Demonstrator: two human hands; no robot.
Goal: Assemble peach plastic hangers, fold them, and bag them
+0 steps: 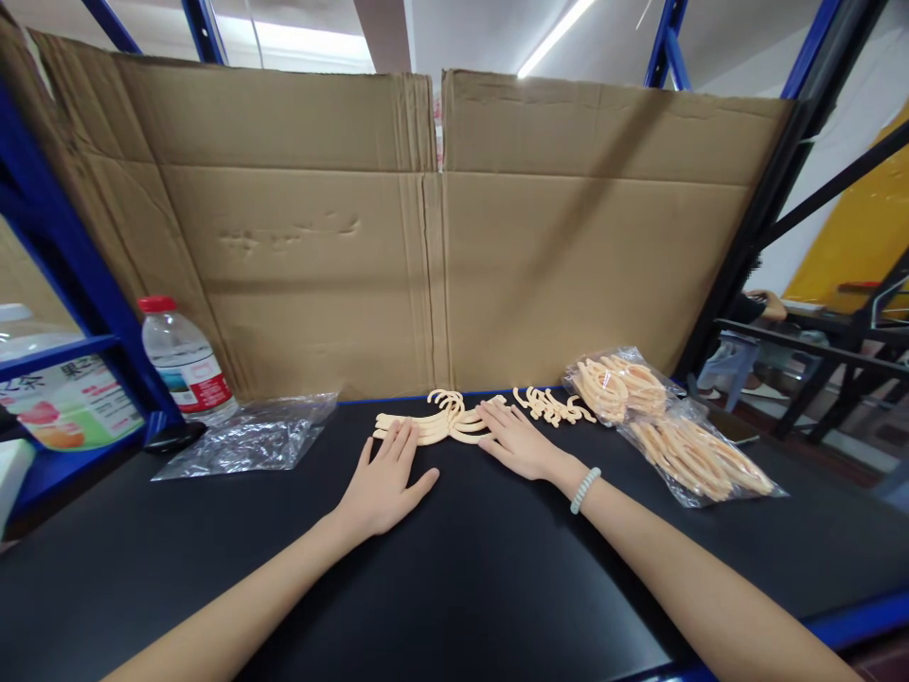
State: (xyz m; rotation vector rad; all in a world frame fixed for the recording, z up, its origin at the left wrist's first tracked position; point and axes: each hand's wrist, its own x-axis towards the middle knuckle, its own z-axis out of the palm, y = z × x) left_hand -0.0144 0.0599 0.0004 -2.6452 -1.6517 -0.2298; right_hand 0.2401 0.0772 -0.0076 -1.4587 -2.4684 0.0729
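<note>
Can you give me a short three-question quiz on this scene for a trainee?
1. True or false: both hands lie flat with fingers on the peach hanger pile.
2. Which wrist wears the bead bracelet?
3. What stands left of the empty plastic bag: A a mug, B a water bottle, C scissors?

Key: 1 true, left hand and right hand both touch it. 2 the right. 3 B.

Matt peach plastic hooks lying on smooth matt black tabletop; glossy crinkled clear plastic bag; rough brown corrugated cardboard backing.
</note>
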